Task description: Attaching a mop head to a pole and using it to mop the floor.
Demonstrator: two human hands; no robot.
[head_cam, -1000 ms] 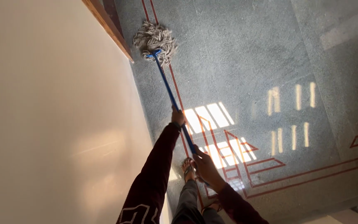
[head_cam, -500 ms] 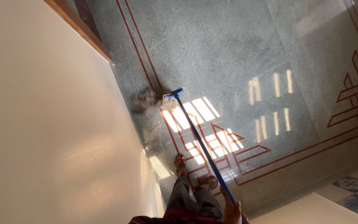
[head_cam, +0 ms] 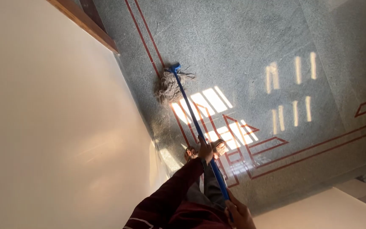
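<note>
We clench both our left hand and right hand around the stiff, light blue mop handle, its soft grey string head dragging limply on the speckled grey floor.

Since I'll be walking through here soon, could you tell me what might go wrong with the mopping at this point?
The mop head lies right by the cream wall, so a sideways stroke might smear or knock it. The person's sandalled feet stand on the glossy speckled floor just behind the mop, so a slip seems possible if it is wet. The left hand and right hand grip the blue handle far apart, which may strain a long reach.
</note>
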